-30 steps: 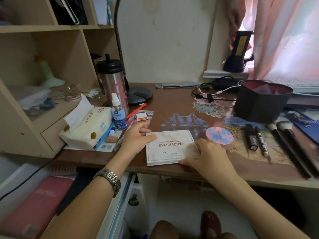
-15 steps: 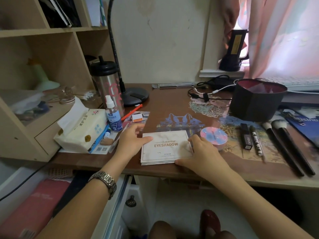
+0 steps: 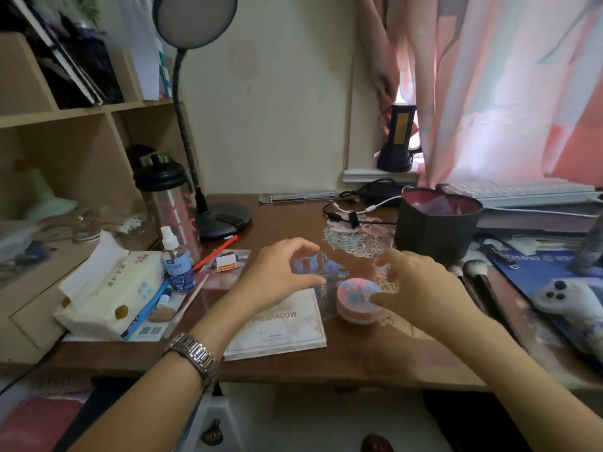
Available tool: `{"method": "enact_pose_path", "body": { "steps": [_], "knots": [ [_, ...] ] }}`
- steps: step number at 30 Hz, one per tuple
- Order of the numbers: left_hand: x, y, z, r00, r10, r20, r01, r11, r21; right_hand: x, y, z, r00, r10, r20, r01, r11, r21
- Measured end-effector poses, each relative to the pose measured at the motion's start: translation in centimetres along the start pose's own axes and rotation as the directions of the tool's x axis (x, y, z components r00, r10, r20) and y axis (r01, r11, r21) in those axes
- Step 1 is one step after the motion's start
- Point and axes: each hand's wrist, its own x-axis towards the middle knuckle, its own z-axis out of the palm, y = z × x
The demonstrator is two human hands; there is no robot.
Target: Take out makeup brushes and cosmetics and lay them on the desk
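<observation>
A white marbled eyeshadow palette point(image 3: 280, 331) lies flat near the desk's point(image 3: 293, 216) front edge. A round pink-and-blue compact point(image 3: 354, 300) sits just right of it. My left hand point(image 3: 280, 275) hovers over the palette's far edge, fingers curved and apart, holding nothing. My right hand point(image 3: 421, 288) hovers right of the compact, fingers spread, with the thumb close to the compact's side. Dark-handled makeup brushes point(image 3: 483, 282) lie further right, partly hidden behind my right hand. A dark round container point(image 3: 437, 226) with a pink lining stands behind them.
A tissue pack point(image 3: 107, 288), a spray bottle point(image 3: 176, 265), a steel tumbler point(image 3: 169, 203) and a lamp base point(image 3: 225, 220) crowd the left. Cables point(image 3: 352, 210) lie at the back. A white game controller point(image 3: 567, 298) and a keyboard point(image 3: 522, 190) are on the right.
Both hands have lifted off the eyeshadow palette and moved away from me above the desk. The palette stays flat. The view has tilted upward.
</observation>
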Motion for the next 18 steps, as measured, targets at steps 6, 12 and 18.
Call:
{"method": "enact_pose_path", "body": {
  "steps": [6, 12, 18],
  "knots": [
    [2.0, 2.7, 4.4, 0.966, 0.006, 0.258, -0.031, 0.995, 0.094, -0.5, 3.1, -1.2, 0.998, 0.059, 0.022, -0.057, 0.997, -0.057],
    [2.6, 2.1, 7.6, 0.949, -0.036, 0.314, -0.014, 0.987, 0.158, -1.1, 5.0, -1.4, 0.996, 0.081, 0.047, -0.077, 0.994, -0.078],
    [2.8, 1.6, 8.3, 0.967, -0.030, 0.253, -0.001, 0.992, 0.125, -1.2, 5.1, -1.3, 0.996, 0.069, 0.063, -0.065, 0.996, -0.064]
  ]
}}
